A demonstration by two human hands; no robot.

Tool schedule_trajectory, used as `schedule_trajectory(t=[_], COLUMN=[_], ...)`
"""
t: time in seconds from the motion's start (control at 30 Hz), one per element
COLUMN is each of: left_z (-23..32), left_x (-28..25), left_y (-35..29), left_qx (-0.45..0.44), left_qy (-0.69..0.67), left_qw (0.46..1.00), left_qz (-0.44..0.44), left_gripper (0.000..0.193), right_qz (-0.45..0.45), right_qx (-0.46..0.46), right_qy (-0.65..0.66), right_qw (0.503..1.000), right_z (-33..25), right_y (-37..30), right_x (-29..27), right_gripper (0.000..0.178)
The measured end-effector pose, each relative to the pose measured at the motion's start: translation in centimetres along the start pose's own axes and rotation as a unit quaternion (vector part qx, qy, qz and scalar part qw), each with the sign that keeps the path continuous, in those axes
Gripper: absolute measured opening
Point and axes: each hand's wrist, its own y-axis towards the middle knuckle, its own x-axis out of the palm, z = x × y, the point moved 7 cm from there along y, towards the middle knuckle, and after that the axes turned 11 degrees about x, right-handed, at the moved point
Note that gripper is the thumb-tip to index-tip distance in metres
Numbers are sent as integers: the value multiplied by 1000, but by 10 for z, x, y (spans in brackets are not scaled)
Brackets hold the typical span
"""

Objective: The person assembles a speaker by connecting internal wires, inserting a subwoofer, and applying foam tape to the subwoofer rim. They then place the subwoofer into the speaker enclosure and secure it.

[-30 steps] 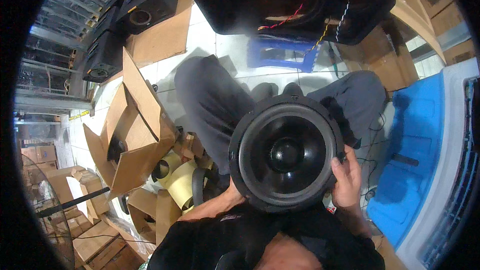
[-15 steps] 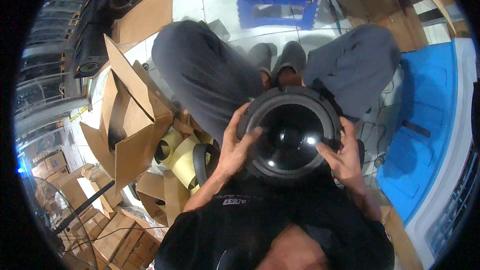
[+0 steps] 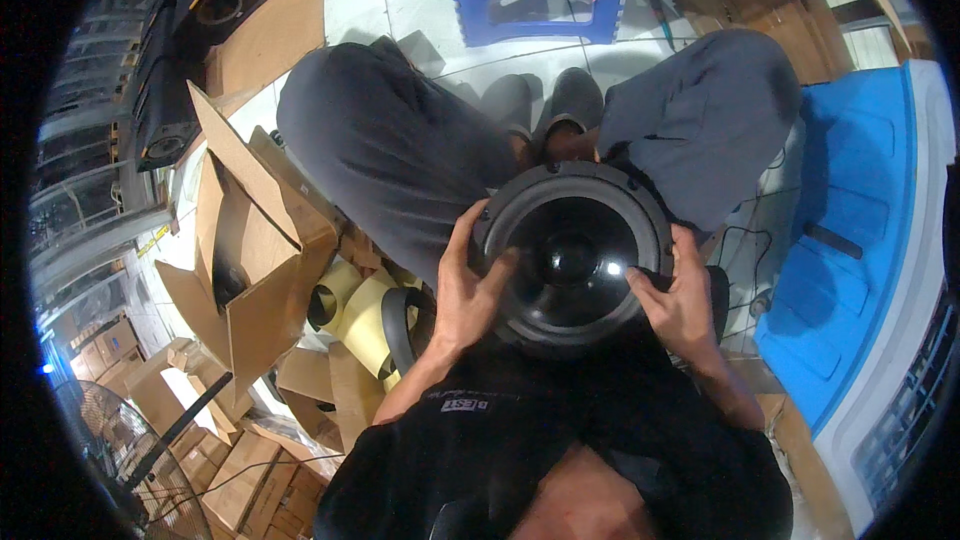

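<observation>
A round black loudspeaker driver (image 3: 575, 315) with a glossy cone and a thick grey-black surround rests face up over my lap. My left hand (image 3: 470, 285) grips its left rim, thumb reaching over the cone's edge and the other fingers around the outside. On the opposite side my right hand (image 3: 680, 295) holds the right rim in the same manner, its thumb tip on the surround near the cone. The underside of the driver and part of my fingers are hidden.
An opened cardboard box (image 3: 245, 230) stands at my left, beside yellow rolls (image 3: 365, 320) and a black ring (image 3: 403, 330). A blue stool (image 3: 540, 25) is ahead, under a black panel with loose wires. A blue plastic lid (image 3: 845, 220) lies right; a fan (image 3: 120, 450) stands lower left.
The view has shifted slightly, so the surroundings sit a little further up and left. The driver has tilted or turned a bit, with both hands still on its rim.
</observation>
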Motion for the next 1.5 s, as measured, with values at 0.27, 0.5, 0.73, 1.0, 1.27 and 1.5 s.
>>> schedule_trajectory(t=[0.27, 0.5, 0.73, 1.0, 1.27, 1.5], left_z=[0, -8, -13, -15, -21, -13], left_x=[-1, 5, 5, 6, 4, 11], left_y=[-2, -17, -24, -18, -19, -17], left_qx=[18, 14, -27, -14, -33, 13], left_qy=[2, -10, 50, 26, 12, -145], left_qw=[1000, 999, 997, 998, 998, 988], left_qz=[-2, -35, -49, -47, -54, -55], left_gripper=[65, 100, 104, 99, 95, 80], right_qz=[-34, -114, -288, -263, -262, -324], right_qx=[25, -40, -246, -198, -201, -177], right_qy=[-58, -362, -374, -434, -413, -373], right_qw=[997, 925, 846, 838, 849, 851], right_z=[-6, -69, -121, -109, -93, -91], right_y=[3, 27, 72, 89, 94, 87], right_x=[1, -36, 37, 49, 45, 29], right_gripper=[58, 72, 88, 48, 55, 98])
